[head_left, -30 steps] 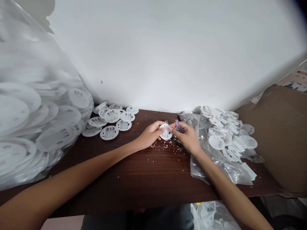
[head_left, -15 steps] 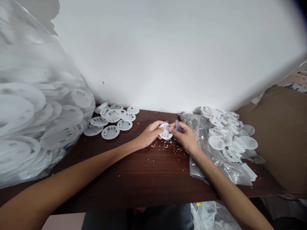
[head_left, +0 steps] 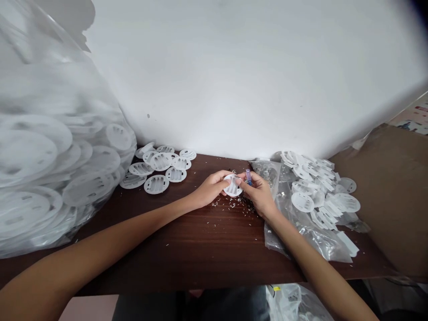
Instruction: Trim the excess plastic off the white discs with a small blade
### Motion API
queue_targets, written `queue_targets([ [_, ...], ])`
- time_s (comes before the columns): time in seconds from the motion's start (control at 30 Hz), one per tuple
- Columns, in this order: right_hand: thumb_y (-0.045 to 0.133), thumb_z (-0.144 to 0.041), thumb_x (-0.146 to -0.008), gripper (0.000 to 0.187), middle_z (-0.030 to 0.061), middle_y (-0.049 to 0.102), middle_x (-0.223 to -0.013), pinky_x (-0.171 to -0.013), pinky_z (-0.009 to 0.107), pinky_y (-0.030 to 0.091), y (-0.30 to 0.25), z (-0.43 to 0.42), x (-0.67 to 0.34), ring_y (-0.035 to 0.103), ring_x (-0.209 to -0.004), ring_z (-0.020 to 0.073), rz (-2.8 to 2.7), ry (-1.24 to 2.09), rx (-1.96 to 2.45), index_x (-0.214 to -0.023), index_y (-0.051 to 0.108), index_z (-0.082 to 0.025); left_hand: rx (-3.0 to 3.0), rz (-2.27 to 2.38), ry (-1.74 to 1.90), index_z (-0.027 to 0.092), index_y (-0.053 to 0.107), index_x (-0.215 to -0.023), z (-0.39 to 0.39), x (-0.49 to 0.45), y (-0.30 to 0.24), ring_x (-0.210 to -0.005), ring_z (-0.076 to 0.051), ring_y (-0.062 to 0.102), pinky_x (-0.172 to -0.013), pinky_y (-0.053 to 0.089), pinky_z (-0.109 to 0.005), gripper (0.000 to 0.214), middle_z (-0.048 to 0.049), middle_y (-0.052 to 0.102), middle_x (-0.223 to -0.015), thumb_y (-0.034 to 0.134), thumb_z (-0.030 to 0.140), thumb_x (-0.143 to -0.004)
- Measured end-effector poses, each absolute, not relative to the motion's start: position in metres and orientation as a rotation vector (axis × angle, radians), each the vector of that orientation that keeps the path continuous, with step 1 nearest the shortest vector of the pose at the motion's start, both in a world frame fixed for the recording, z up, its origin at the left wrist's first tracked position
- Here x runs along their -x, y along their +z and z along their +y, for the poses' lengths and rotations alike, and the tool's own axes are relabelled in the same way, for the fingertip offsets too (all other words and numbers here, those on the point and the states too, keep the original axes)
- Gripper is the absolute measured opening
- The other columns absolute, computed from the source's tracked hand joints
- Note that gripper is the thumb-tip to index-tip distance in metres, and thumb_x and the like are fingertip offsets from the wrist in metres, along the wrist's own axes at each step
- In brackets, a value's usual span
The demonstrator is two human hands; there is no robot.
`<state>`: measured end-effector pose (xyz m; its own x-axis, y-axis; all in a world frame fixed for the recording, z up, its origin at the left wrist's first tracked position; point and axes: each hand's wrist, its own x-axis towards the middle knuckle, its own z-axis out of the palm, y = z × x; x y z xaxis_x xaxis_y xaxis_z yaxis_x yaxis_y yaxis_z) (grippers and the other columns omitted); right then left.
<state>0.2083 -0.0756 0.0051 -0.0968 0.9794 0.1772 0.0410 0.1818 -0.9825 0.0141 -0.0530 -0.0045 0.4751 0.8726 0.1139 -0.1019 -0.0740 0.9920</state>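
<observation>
My left hand (head_left: 210,189) pinches a small white round plastic disc (head_left: 232,185) with slots, held just above the dark wooden table (head_left: 200,240). My right hand (head_left: 260,192) meets it from the right, fingers closed around a small blue-purple tool (head_left: 248,176) whose tip stands up above the fingers, with the thumb on the disc's edge. Tiny metal bits (head_left: 234,205) lie scattered on the table under both hands.
Several slotted white discs (head_left: 159,166) lie at the back left, beside a big clear bag of discs (head_left: 50,165). A heap of white discs (head_left: 314,187) sits on clear plastic bags (head_left: 301,227) at the right. A brown cardboard sheet (head_left: 391,196) leans far right. A white wall (head_left: 234,80) stands behind.
Both hands keep the disc and tool between them with hardly any shift; the view has drifted slightly, so everything sits a little further right.
</observation>
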Motion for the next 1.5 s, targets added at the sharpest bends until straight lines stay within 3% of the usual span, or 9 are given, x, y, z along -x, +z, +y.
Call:
queue_targets([
  [0.63,0.083,-0.05,-0.078,0.04,-0.0001,0.064,-0.088,-0.056,0.025,0.042,0.001,-0.077,-0.206,0.052,-0.066,0.0125,-1.369,1.12,1.116,-0.099,0.064,-0.023,-1.426,0.769,0.936,0.018,0.065,-0.12,-0.056,-0.015,-0.002,-0.082,-0.017,0.068,-0.067,0.053,-0.027,0.03,-0.0073,0.071,-0.103,0.058,0.03,-0.094],
  [0.87,0.084,-0.048,-0.078,0.039,-0.003,0.059,-0.082,-0.047,0.022,0.03,0.002,-0.079,-0.204,0.041,-0.056,0.0078,-1.315,1.2,1.122,-0.1,0.064,-0.023,-1.458,0.79,0.934,0.018,0.067,-0.119,-0.057,-0.016,-0.001,-0.083,-0.017,0.066,-0.068,0.052,-0.028,0.029,-0.0069,0.07,-0.102,0.057,0.03,-0.094],
  [1.0,0.078,-0.051,-0.084,0.035,-0.0082,0.043,-0.062,-0.044,0.023,0.02,0.004,-0.081,-0.204,0.028,-0.048,0.0067,-1.238,1.304,1.076,-0.093,0.062,-0.022,-1.459,0.834,0.947,0.021,0.062,-0.13,-0.058,-0.016,-0.005,-0.083,-0.017,0.065,-0.072,0.051,-0.029,0.037,-0.0053,0.07,-0.098,0.059,0.032,-0.094],
  [1.13,0.076,-0.054,-0.086,0.036,-0.0056,0.046,-0.065,-0.045,0.022,0.023,0.004,-0.081,-0.204,0.033,-0.051,0.0076,-1.283,1.303,1.102,-0.089,0.063,-0.021,-1.527,0.813,0.937,0.022,0.06,-0.133,-0.059,-0.016,-0.007,-0.085,-0.018,0.065,-0.078,0.051,-0.032,0.039,-0.0048,0.07,-0.099,0.059,0.033,-0.095],
  [1.3,0.079,-0.056,-0.082,0.039,-0.0034,0.051,-0.07,-0.044,0.021,0.026,0.004,-0.082,-0.204,0.036,-0.053,0.0076,-1.326,1.299,1.109,-0.088,0.065,-0.02,-1.47,0.747,0.975,0.022,0.063,-0.129,-0.064,-0.015,-0.002,-0.083,-0.018,0.065,-0.074,0.053,-0.031,0.041,-0.0054,0.07,-0.097,0.06,0.046,-0.096],
  [1.4,0.08,-0.052,-0.083,0.036,-0.0072,0.042,-0.062,-0.042,0.02,0.021,0.007,-0.084,-0.202,0.026,-0.048,0.006,-1.229,1.4,1.018,-0.094,0.066,-0.021,-1.317,0.699,1.03,0.02,0.067,-0.121,-0.062,-0.014,0.0,-0.087,-0.019,0.066,-0.07,0.054,-0.029,0.048,-0.009,0.07,-0.105,0.054,0.059,-0.096],
  [1.5,0.081,-0.044,-0.084,0.033,-0.0103,0.033,-0.058,-0.041,0.019,0.019,0.012,-0.088,-0.2,0.018,-0.048,0.0051,-1.165,1.496,0.924,-0.102,0.067,-0.022,-1.201,0.657,1.051,0.016,0.069,-0.116,-0.056,-0.015,-0.003,-0.084,-0.019,0.067,-0.066,0.053,-0.029,0.059,-0.011,0.071,-0.098,0.05,0.068,-0.095],
])
